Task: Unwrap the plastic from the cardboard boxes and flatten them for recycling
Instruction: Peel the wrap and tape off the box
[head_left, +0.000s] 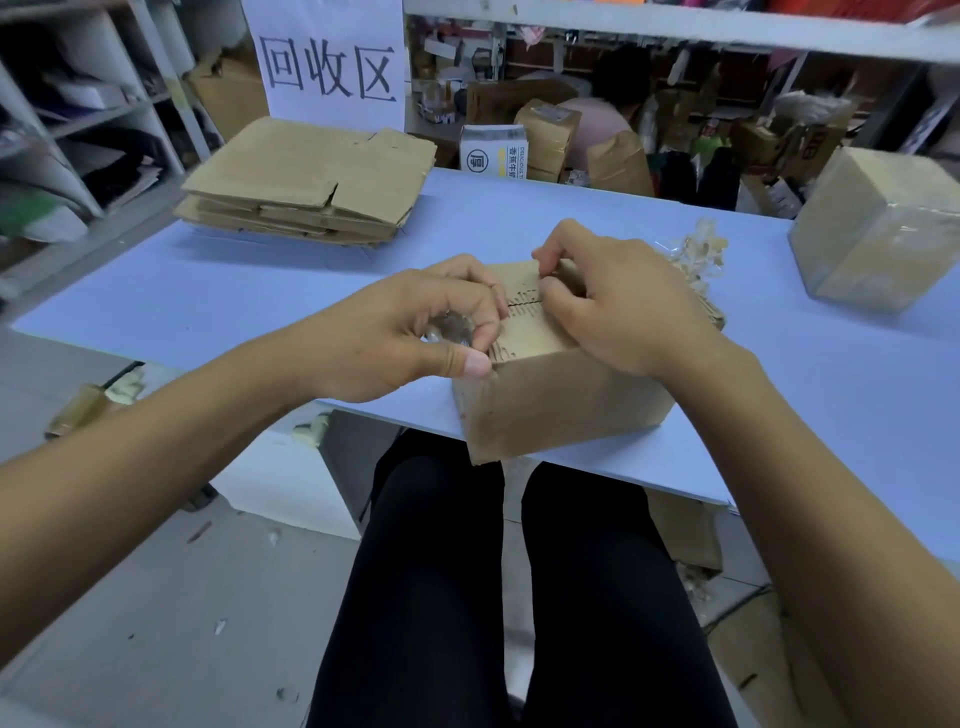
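A small cardboard box (550, 400) stands at the near edge of the pale blue table (291, 291), one corner overhanging it. My left hand (410, 332) is curled at the box's top left and holds a wad of clear plastic (451, 328) in its palm. My right hand (618, 306) lies over the top right, with its fingertips pinching at the centre seam of the flaps. A crumpled heap of peeled plastic (698, 260) lies just behind my right hand. At the far right stands another box (878, 234) still covered in plastic film.
A stack of flattened cardboard boxes (311, 182) lies at the table's far left, under a white sign (330, 57). Shelving runs along the left. Behind the table are more boxes and a person. My legs (509, 597) are under the table's near edge.
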